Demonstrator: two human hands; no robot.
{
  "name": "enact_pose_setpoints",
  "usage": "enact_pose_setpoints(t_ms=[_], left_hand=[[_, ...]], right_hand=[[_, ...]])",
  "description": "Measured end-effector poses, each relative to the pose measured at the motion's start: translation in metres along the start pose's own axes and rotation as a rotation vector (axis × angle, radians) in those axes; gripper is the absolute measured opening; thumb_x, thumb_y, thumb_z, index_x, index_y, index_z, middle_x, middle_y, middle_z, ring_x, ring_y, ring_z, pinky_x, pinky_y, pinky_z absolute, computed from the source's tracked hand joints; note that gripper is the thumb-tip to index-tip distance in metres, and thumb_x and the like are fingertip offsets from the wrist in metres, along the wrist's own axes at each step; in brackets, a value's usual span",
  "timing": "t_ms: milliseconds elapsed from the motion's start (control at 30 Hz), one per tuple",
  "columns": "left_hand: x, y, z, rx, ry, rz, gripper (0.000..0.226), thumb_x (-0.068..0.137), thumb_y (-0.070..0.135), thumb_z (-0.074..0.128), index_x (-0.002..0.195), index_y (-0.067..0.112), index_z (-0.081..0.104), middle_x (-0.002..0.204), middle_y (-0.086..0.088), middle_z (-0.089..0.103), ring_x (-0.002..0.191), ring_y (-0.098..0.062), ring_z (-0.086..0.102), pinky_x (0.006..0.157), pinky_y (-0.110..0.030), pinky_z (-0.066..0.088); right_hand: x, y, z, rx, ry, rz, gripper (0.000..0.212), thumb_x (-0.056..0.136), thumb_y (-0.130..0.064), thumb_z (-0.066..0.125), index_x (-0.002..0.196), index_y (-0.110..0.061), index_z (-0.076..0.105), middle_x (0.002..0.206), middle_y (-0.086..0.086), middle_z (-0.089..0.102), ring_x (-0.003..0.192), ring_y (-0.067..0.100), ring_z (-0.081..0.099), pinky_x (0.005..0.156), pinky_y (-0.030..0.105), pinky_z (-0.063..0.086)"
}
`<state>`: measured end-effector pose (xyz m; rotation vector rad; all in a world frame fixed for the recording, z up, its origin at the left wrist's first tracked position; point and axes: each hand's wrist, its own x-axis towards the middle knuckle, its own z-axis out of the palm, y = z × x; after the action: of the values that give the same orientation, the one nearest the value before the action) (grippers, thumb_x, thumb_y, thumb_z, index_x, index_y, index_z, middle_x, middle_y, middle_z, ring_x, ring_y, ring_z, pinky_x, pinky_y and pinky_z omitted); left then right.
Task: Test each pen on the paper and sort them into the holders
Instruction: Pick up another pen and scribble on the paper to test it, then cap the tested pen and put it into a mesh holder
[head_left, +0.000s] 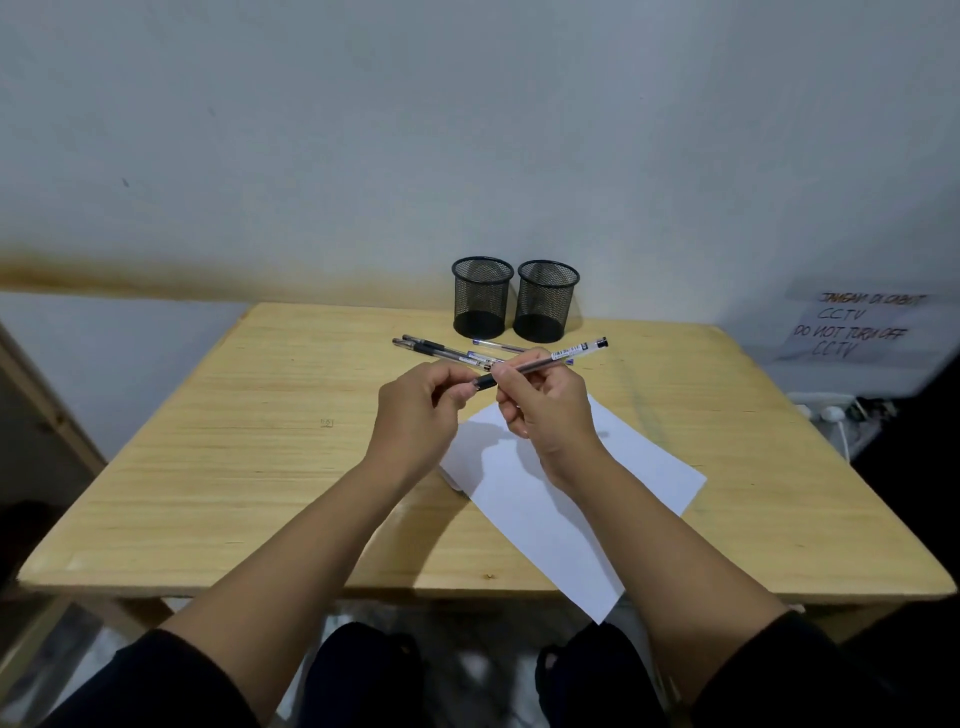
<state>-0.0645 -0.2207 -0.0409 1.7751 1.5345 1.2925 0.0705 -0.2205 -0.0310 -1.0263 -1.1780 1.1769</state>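
Both our hands meet above the paper (524, 499): right hand (545, 410) grips the pen (524, 370) by its barrel, left hand (421, 410) pinches its black cap end. Beyond, loose pens (441, 351) lie before 2 mesh holders (482, 297) at the tabletop's (234, 441) far edge.

holders (514, 299) – table (260, 467) rear | pens (447, 352) before them | paper (545, 509) – nearest

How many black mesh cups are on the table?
2. The left holder and the right holder stand side by side at the table's far edge, behind the loose pens.
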Motion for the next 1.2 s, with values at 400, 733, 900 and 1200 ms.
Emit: enact_pose_setpoints(t_ms=[400,733,900,1200], left_hand=[[-0.005,-0.011,-0.007,0.139,-0.023,0.051,0.017,0.088,0.007,0.055,0.096,0.015,0.067,0.089,0.002,0.061,0.074,-0.007,0.050,0.063,-0.003,0.035],[0.026,0.001,-0.018,0.110,0.028,0.161,0.025,0.086,0.003,0.058,0.101,0.021,0.068,0.097,0.003,0.061,0.079,-0.001,0.053,0.070,0.002,0.036],[0.054,0.021,-0.008,-0.001,0.013,0.198,0.043,0.083,0.003,0.060,0.120,0.024,0.056,0.091,0.017,0.061,0.084,0.004,0.059,0.076,0.005,0.038],[0.140,-0.002,0.023,0.206,0.039,0.003,0.044,0.086,0.028,0.060,0.127,0.016,0.050,0.129,-0.006,0.055,0.122,-0.022,0.049,0.102,-0.032,0.035]], right_hand=[[-0.011,0.004,-0.016,-0.010,-0.068,0.091,0.009,0.088,-0.014,0.061,0.086,-0.007,0.065,0.072,0.008,0.063,0.059,0.014,0.055,0.044,0.019,0.040],[0.007,-0.005,-0.032,-0.474,-0.226,0.053,0.011,0.086,-0.016,0.063,0.093,-0.021,0.068,0.075,-0.005,0.073,0.068,-0.001,0.062,0.060,0.013,0.045],[0.035,-0.010,-0.030,-0.627,-0.268,0.003,0.015,0.086,-0.013,0.062,0.099,-0.014,0.069,0.089,0.005,0.073,0.090,0.016,0.066,0.084,0.025,0.048],[0.139,-0.046,-0.028,-0.822,0.027,-0.188,0.015,0.083,-0.019,0.065,0.095,-0.011,0.070,0.089,0.007,0.071,0.085,0.021,0.064,0.082,0.032,0.048]])
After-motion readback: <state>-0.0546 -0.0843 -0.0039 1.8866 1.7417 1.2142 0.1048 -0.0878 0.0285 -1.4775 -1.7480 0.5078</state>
